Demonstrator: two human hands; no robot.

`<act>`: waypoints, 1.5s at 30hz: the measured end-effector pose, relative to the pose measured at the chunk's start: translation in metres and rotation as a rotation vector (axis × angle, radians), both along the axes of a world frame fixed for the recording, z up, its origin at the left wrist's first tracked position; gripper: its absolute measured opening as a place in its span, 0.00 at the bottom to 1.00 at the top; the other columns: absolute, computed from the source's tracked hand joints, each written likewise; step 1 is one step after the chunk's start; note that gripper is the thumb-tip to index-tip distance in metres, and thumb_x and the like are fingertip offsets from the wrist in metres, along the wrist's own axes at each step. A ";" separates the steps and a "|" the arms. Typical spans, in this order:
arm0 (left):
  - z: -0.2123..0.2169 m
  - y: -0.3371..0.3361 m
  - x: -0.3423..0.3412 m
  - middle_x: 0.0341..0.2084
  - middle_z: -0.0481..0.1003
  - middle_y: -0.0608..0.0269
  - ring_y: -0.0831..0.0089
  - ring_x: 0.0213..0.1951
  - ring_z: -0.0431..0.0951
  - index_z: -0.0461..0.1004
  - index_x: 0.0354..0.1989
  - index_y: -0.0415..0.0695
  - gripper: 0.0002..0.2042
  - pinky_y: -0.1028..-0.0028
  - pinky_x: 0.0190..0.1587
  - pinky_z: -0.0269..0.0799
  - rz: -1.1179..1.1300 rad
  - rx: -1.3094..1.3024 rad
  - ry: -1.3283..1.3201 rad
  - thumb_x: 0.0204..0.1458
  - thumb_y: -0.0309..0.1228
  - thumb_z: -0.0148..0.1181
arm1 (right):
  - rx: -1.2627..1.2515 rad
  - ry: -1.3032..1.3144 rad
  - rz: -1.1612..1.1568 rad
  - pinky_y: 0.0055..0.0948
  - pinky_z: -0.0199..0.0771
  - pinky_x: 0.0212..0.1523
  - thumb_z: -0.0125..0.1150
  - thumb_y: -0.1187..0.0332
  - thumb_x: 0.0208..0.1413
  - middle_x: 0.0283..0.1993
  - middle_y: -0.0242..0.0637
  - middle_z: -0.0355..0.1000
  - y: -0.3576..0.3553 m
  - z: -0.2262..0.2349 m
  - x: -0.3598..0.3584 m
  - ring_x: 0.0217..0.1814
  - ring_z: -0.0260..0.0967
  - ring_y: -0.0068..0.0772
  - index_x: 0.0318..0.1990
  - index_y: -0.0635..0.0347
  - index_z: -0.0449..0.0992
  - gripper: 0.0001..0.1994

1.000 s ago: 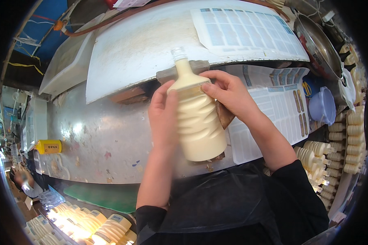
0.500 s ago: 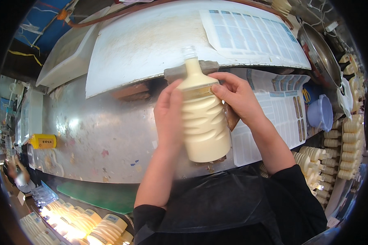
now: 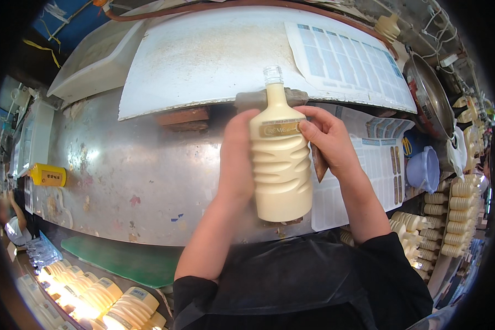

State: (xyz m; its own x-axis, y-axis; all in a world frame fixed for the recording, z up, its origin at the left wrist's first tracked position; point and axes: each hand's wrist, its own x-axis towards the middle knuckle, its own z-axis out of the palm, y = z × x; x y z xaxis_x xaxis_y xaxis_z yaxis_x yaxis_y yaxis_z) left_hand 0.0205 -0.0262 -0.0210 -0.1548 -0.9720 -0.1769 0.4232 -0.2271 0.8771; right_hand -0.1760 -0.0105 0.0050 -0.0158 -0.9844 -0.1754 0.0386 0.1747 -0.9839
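A cream-coloured glass bottle (image 3: 283, 190) with wavy grooves and a clear threaded neck lies tilted before me, neck pointing away, propped against a grey block (image 3: 298, 98). Across its shoulder runs a gold label (image 3: 278, 130). My right hand (image 3: 331, 142) grips the bottle's right side, thumb pressed on the label's right end and fingers reaching behind. Beside it, a brown wedge-shaped piece (image 3: 319, 163) shows below the hand; whether it is held I cannot tell. My left hand (image 3: 237, 157), smeared by motion, is along the bottle's left side, its fingers partly hidden.
Label sheets (image 3: 379, 157) lie right of the bottle, more (image 3: 344, 58) on the white board (image 3: 203, 60) beyond. A lilac bucket (image 3: 423, 168) and metal pan (image 3: 428, 91) stand right. A yellow container (image 3: 48, 175) sits left. Several cream bottles (image 3: 459, 220) are stacked right, others (image 3: 132, 311) lower left.
The view has shifted, so bottle and hands appear farther right. The left fingers have come off the label's left end to the bottle's side, uncovering more of the label. The right hand keeps its grip.
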 end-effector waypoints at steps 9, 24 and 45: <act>-0.009 -0.002 -0.005 0.53 0.71 0.57 0.69 0.56 0.71 0.70 0.57 0.39 0.18 0.69 0.61 0.66 0.030 -0.106 -0.194 0.65 0.38 0.56 | 0.000 0.004 -0.002 0.19 0.74 0.44 0.65 0.66 0.64 0.41 0.32 0.79 0.001 0.006 0.004 0.42 0.74 0.16 0.59 0.66 0.74 0.19; 0.000 -0.001 -0.002 0.50 0.74 0.65 0.77 0.51 0.73 0.67 0.61 0.43 0.21 0.71 0.55 0.70 0.033 -0.141 -0.209 0.73 0.47 0.40 | 0.031 0.066 -0.093 0.22 0.70 0.53 0.52 0.59 0.72 0.43 0.29 0.78 -0.001 0.004 -0.019 0.48 0.71 0.16 0.55 0.65 0.79 0.18; 0.012 0.000 -0.013 0.49 0.73 0.59 0.75 0.47 0.74 0.67 0.55 0.43 0.14 0.73 0.51 0.74 0.025 0.017 -0.090 0.66 0.33 0.57 | -0.520 0.534 -0.375 0.27 0.71 0.51 0.55 0.75 0.65 0.46 0.35 0.72 -0.012 -0.011 0.004 0.47 0.69 0.25 0.56 0.62 0.69 0.13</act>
